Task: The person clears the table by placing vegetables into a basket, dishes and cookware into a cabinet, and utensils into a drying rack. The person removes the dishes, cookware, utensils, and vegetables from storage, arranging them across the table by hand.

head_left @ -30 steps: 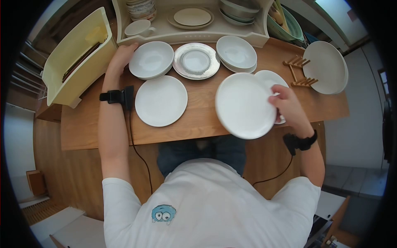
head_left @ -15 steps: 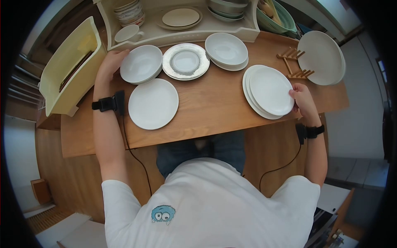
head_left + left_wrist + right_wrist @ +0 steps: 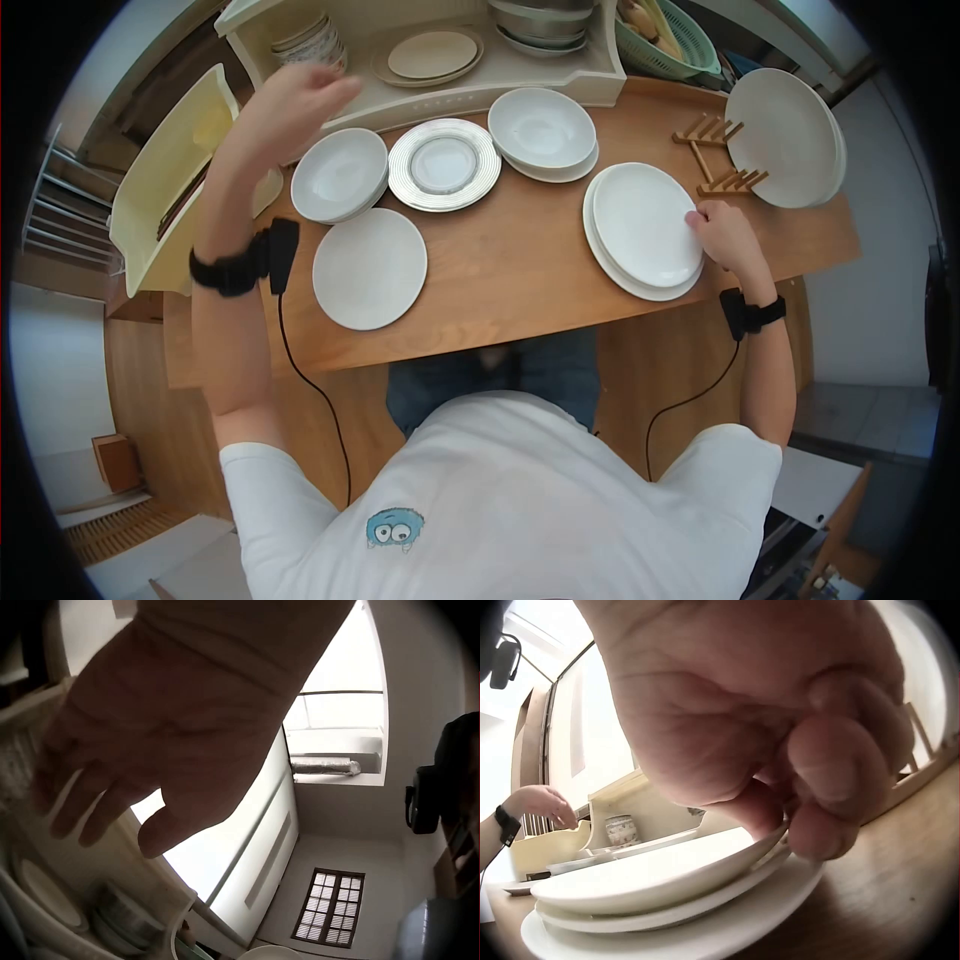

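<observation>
My right hand [image 3: 727, 235] pinches the right rim of the top white plate [image 3: 648, 225], thumb above and fingers curled below. In the right wrist view, this plate [image 3: 652, 881] lies stacked on others, the lowest one [image 3: 727, 930] on the table. My left hand [image 3: 290, 105] is raised in front of the shelf, its fingers loosely extended with nothing in them, as the left wrist view also shows. Nearest below it are stacked white bowls [image 3: 340, 175] and a single white plate [image 3: 370, 268]. A silver-ringed plate [image 3: 444, 195] and another bowl stack [image 3: 542, 128] stand farther right.
A cream shelf [image 3: 400, 112] at the back holds bowls and oval plates [image 3: 432, 55]. On the left stands a yellow bin [image 3: 150, 240]. A wooden plate rack [image 3: 705, 165] with large plates [image 3: 780, 140] is at the right, near a green basket [image 3: 695, 55]. Cables hang from both wrists.
The right hand has brought its white plate rightward onto the other plates. The left hand has left the bowls' side and risen toward the shelf.
</observation>
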A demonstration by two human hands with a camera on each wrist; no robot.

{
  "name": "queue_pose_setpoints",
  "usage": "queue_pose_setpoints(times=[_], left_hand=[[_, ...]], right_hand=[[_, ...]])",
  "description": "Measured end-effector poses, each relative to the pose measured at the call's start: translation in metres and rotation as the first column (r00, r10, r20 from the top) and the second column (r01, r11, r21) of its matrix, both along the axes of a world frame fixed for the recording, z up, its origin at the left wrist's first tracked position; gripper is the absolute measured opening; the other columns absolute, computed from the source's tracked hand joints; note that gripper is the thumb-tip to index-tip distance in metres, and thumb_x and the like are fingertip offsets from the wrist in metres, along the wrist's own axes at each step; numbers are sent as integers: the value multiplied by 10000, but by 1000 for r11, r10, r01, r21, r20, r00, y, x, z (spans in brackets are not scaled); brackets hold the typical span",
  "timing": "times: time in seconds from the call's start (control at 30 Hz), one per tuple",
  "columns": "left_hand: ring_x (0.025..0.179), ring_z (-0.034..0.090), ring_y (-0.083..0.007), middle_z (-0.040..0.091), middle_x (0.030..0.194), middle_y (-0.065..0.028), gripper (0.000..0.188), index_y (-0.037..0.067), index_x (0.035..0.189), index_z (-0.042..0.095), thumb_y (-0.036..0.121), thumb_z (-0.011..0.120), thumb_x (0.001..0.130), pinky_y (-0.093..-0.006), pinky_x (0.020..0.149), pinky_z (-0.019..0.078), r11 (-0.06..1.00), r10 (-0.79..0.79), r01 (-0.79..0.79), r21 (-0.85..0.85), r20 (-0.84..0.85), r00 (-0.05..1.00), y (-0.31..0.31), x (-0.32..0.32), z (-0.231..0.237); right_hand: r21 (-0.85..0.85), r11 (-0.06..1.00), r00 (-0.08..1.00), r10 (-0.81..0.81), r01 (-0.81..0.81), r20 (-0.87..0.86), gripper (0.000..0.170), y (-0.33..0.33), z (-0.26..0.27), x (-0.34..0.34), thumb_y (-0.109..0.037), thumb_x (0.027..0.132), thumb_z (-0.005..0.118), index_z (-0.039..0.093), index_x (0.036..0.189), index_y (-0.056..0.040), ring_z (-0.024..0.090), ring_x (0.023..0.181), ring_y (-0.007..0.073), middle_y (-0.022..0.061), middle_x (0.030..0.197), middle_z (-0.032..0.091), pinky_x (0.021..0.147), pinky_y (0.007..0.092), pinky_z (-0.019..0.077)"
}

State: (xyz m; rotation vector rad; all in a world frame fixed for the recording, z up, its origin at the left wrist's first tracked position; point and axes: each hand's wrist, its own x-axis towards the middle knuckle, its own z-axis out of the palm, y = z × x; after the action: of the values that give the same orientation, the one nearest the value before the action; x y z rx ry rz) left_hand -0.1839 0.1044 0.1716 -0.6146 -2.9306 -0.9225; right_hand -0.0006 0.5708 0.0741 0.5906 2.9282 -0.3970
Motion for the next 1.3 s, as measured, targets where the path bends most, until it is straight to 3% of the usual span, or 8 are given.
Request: queue_pose_setpoints(times=[0.1, 0.17, 0.3, 0.43, 0.5, 0.8, 1.1, 1.3], left_hand=[[728, 646, -152, 683, 836, -98, 500, -69, 1052, 700, 410, 635, 925, -279, 651, 549, 983, -125, 115, 142, 60, 990, 58, -37, 13], [751, 654, -166, 689, 890, -113, 459, -63, 1040, 691, 379, 645, 924, -276, 657, 569, 957, -126, 76, 281, 164, 978, 96, -78, -1], [727, 622, -206, 611, 910, -110, 319, -32, 1022, 636, 271, 620, 921, -347, 629, 601, 876, -31, -120, 467, 304, 952, 160, -144, -29], [790, 613, -240, 566, 984, -117, 309, -4, 1110, 594, 247, 585, 930, -393, 632, 608, 738, 24, -283, 613, 395, 919, 195, -190, -52], [815, 613, -255, 545, 1205, -139, 339, -13, 1221, 527, 219, 571, 978, -372, 713, 621, 670, 26, -351, 654, 452, 892, 203, -200, -54], [979, 668, -328, 569, 1208, -124, 227, 15, 1197, 552, 95, 477, 998, -356, 689, 615, 584, -101, -360, 727, 505, 857, 210, -209, -53], [732, 695, -295, 619, 1029, -173, 217, -7, 1133, 524, 161, 490, 999, -334, 545, 594, 700, -11, -306, 645, 438, 899, 204, -192, -40], [844, 680, -311, 594, 1069, -135, 234, -4, 1129, 560, 166, 520, 973, -364, 616, 608, 731, -17, -319, 603, 484, 875, 152, -174, -29]], right_hand=[[-138, 990, 999, -44, 43, -3, 435, 6, -2, 4, -355, 993, 536, 671, 916, 51, 667, 566, 280, 187, 700, 679, 480, 389, 520], [-590, 805, 991, -118, 57, -65, 537, 35, -29, 3, -440, 1037, 469, 640, 830, 25, 593, 435, 201, 111, 588, 622, 373, 325, 447], [-774, 622, 977, -211, 118, -20, 562, 42, -25, 10, -521, 1050, 410, 504, 705, -87, 458, 336, 122, 24, 509, 520, 308, 254, 323], [-747, 658, 964, -248, 95, -96, 610, 41, -33, 10, -533, 1042, 404, 484, 643, -79, 452, 316, 149, 65, 499, 538, 298, 269, 302], [-750, 656, 958, -263, 87, -118, 603, 40, -33, 9, -530, 1041, 411, 484, 644, -81, 447, 314, 143, 69, 500, 541, 295, 262, 290], [-825, 553, 946, -315, 114, -81, 565, 48, -39, 8, -508, 1039, 429, 475, 671, -82, 425, 286, 138, 83, 494, 541, 262, 250, 242], [-813, 573, 946, -307, 98, -103, 555, 46, -41, 8, -495, 1038, 462, 444, 646, -103, 424, 280, 125, 64, 477, 527, 252, 243, 239], [-809, 581, 953, -286, 88, -101, 535, 49, -45, 6, -479, 1039, 465, 463, 663, -98, 424, 280, 126, 68, 491, 540, 251, 245, 247]])
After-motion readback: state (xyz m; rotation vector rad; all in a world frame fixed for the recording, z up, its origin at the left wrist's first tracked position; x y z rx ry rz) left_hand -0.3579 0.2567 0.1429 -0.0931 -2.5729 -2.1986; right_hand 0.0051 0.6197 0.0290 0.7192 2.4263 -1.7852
